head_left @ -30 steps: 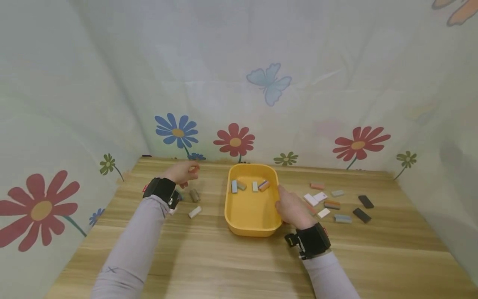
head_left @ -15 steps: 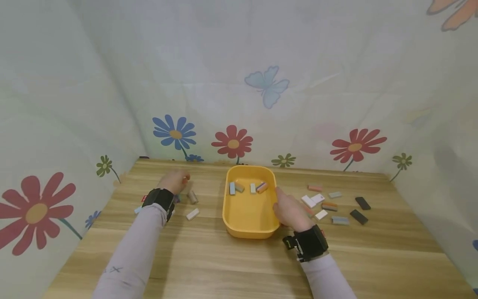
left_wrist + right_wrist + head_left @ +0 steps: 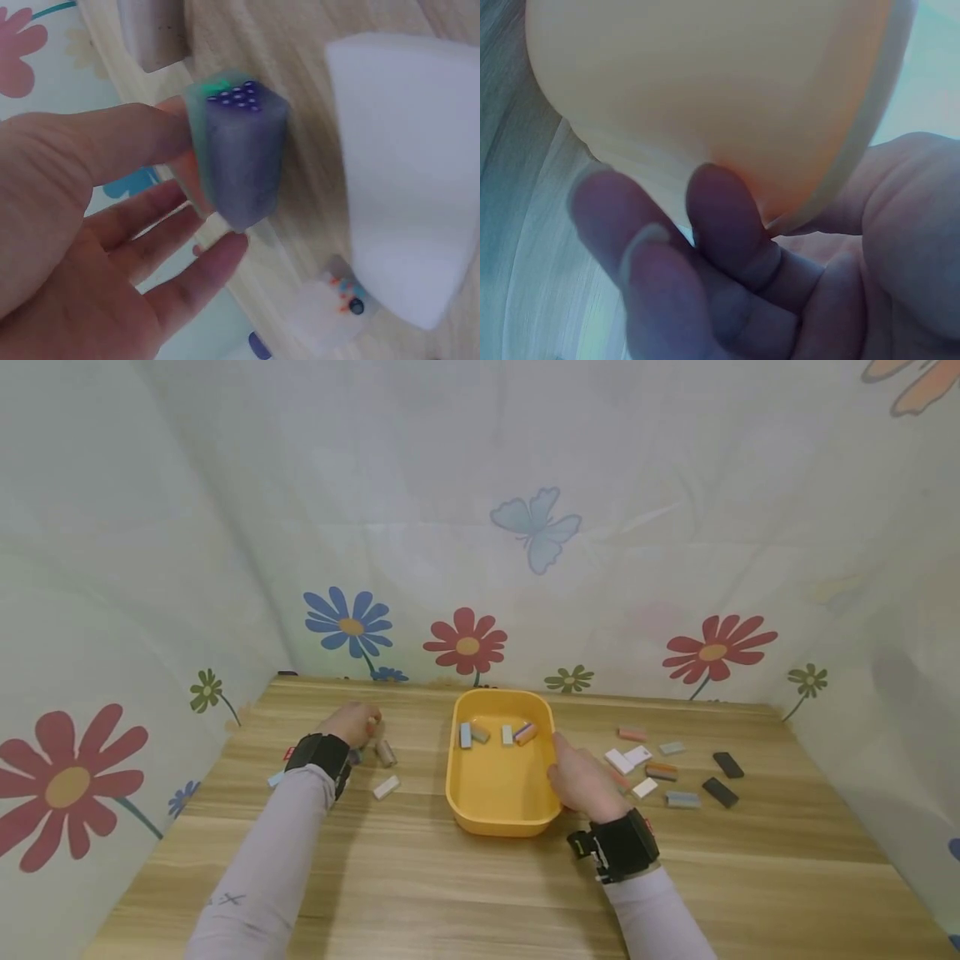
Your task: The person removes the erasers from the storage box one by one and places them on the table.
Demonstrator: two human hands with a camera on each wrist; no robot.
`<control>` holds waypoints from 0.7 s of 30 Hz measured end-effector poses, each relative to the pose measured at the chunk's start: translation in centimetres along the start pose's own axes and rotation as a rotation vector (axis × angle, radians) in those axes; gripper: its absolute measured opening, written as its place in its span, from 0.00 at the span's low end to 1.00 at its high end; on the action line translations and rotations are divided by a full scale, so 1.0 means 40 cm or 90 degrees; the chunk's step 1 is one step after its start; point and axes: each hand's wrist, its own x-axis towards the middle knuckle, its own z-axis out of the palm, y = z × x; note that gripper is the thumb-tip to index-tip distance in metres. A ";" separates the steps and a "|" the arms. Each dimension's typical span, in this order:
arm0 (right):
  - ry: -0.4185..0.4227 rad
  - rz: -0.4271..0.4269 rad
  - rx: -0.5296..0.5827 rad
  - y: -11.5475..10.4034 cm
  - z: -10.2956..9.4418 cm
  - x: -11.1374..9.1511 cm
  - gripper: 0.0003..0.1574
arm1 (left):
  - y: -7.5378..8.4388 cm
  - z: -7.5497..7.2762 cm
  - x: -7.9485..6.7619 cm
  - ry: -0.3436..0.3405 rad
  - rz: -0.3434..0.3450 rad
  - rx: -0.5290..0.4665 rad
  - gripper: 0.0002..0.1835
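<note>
My left hand (image 3: 351, 724) is low over the table's left part, beside several small blocks. In the left wrist view its thumb (image 3: 142, 135) and fingers (image 3: 191, 289) lie around a small orange block (image 3: 187, 176) behind a purple-and-green block (image 3: 247, 157) with purple dots. The thumb tip is hidden, so whether it pinches a block is unclear. My right hand (image 3: 588, 779) grips the right rim of a yellow plastic tub (image 3: 502, 793). Several small blocks lie inside at its far end, including a blue block (image 3: 466, 735) and an orange-and-purple block (image 3: 526, 733).
Left of the tub lie a grey-brown block (image 3: 385, 753), a white block (image 3: 387, 787) and a light blue block (image 3: 276, 778). To its right are several blocks, among them a black block (image 3: 720, 792) and a pink block (image 3: 632, 734). A flowered curtain (image 3: 600, 610) borders the wooden table (image 3: 450, 893).
My left hand has moved left and down toward the table, then stayed nearly still. The right hand keeps its hold on the tub, and the tub's contents look the same.
</note>
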 end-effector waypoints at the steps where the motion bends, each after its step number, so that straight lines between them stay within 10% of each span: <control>1: 0.001 -0.001 -0.001 0.000 -0.001 0.000 0.31 | 0.004 -0.002 -0.001 -0.009 -0.008 0.003 0.25; 9: 0.006 -0.002 -0.006 0.005 -0.003 0.001 0.31 | 0.061 -0.010 0.014 0.047 -0.002 0.038 0.31; 21: -0.002 0.002 -0.005 0.002 -0.003 0.000 0.31 | 0.286 -0.066 0.025 0.043 0.089 0.047 0.31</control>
